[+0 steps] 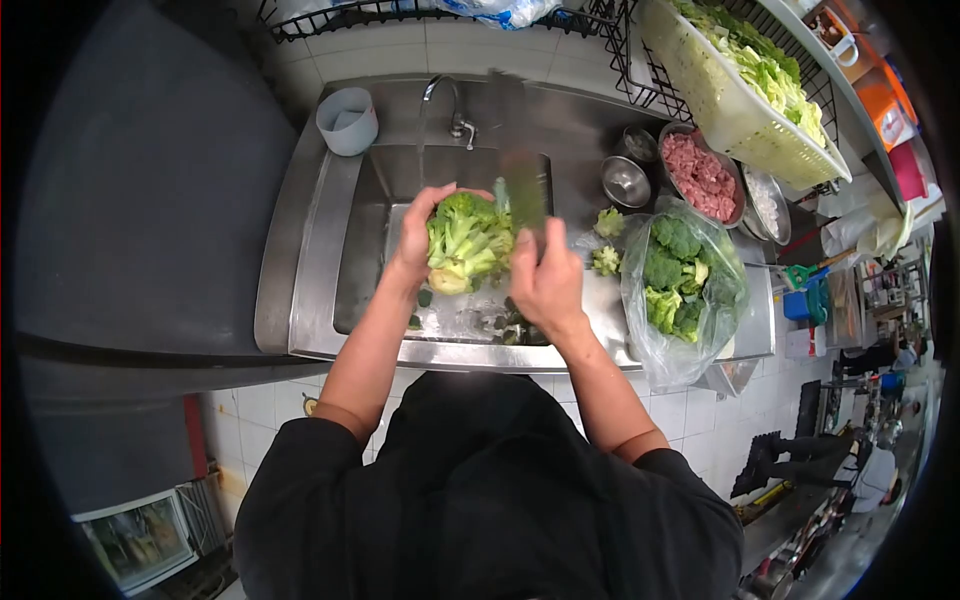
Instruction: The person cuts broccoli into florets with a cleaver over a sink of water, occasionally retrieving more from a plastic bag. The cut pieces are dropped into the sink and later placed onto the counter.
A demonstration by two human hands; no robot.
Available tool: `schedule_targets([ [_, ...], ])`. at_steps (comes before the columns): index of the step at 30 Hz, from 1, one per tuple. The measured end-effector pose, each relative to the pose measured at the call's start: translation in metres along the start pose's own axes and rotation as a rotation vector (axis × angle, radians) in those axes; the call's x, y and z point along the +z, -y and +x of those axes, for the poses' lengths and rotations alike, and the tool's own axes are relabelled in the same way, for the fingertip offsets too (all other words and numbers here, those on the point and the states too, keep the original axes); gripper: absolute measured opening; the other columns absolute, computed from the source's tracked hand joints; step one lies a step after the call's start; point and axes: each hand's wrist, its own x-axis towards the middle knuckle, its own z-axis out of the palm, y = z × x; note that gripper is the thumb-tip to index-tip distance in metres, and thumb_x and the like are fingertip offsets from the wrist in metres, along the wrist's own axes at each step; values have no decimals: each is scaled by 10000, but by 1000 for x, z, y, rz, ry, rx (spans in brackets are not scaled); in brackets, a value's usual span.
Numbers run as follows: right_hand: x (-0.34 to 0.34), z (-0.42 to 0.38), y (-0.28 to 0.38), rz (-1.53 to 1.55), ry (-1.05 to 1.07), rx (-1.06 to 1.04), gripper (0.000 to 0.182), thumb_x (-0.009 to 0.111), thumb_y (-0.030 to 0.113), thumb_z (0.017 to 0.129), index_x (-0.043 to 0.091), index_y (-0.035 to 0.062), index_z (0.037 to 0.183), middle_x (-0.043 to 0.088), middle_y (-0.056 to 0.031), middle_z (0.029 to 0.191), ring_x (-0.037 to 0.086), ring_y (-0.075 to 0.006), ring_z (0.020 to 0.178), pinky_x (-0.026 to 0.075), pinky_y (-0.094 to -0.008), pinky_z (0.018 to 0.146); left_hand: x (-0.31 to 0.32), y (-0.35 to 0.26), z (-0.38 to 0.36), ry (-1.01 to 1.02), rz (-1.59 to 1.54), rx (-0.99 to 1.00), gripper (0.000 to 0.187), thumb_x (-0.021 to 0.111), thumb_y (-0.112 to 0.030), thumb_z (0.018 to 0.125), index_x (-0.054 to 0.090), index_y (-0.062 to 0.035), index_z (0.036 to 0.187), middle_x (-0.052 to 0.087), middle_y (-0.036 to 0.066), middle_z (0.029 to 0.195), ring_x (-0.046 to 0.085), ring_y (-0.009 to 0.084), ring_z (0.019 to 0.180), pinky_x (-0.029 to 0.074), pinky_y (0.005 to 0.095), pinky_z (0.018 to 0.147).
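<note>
My left hand (412, 238) is wrapped round a head of broccoli (462, 240), its pale cut stem facing me, held over the metal sink (362, 265). In my right hand (550, 285) is a knife (526, 195), its wide blade smeared by motion and pointing away from me, just right of the broccoli. The handle is hidden in my closed fingers. Small green scraps (425, 298) lie in the sink under my hands. Two loose florets (607, 240) sit on the counter to the right, beside a clear plastic bag (735, 310) with broccoli pieces (668, 265) in it.
A curved tap (460, 125) stands behind the sink, with a whitish tub (347, 140) to its left. At the right back are a small metal bowl (626, 185), a bowl of pink meat (700, 178) and a basket of chopped leaves (775, 140). A person (868, 478) is far right.
</note>
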Motion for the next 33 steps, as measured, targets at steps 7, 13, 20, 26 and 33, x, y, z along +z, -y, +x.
schedule_targets([
  [7, -26, 5, 1, 185, -142, 111, 158, 547, 109, 1025, 554, -7, 1133, 659, -140, 734, 658, -247, 614, 498, -360, 586, -104, -17, 8, 309, -356, -157, 1016, 405, -870, 880, 576, -11, 1395, 470, 304, 1498, 524, 545, 1301, 488, 733, 965],
  [13, 4, -38, -13, 92, 201, 281, 155, 580, 146, 1012, 516, 7, 1041, 662, -237, 724, 673, -451, 662, 503, -473, 555, -155, 38, -8, -133, -589, 105, 739, 574, -737, 910, 686, -45, 1142, 702, 196, 1088, 655, 446, 1064, 526, 608, 937],
  [20, -7, -10, 54, 203, -86, -299, 253, 687, -17, 856, 563, -66, 1072, 647, -115, 673, 630, -262, 509, 498, -363, 503, -51, 5, -3, 58, -363, 104, 525, 535, -558, 1012, 656, -70, 1164, 734, 113, 1054, 727, 274, 967, 591, 551, 866],
  [26, 17, 6, 30, 21, -10, -272, 229, 699, 44, 883, 561, -22, 1053, 628, -125, 664, 644, -299, 535, 507, -393, 509, 6, 2, -7, 37, -261, 200, 404, 552, -456, 1035, 679, -78, 1102, 735, 83, 998, 724, 227, 910, 592, 379, 825],
  [33, 13, 7, 15, -38, -46, -187, 199, 672, 52, 911, 553, -5, 1060, 638, -140, 654, 670, -330, 561, 514, -426, 509, 5, 3, -4, 107, -282, 78, 519, 544, -522, 1014, 673, -28, 1109, 728, 97, 990, 722, 217, 881, 597, 356, 814],
])
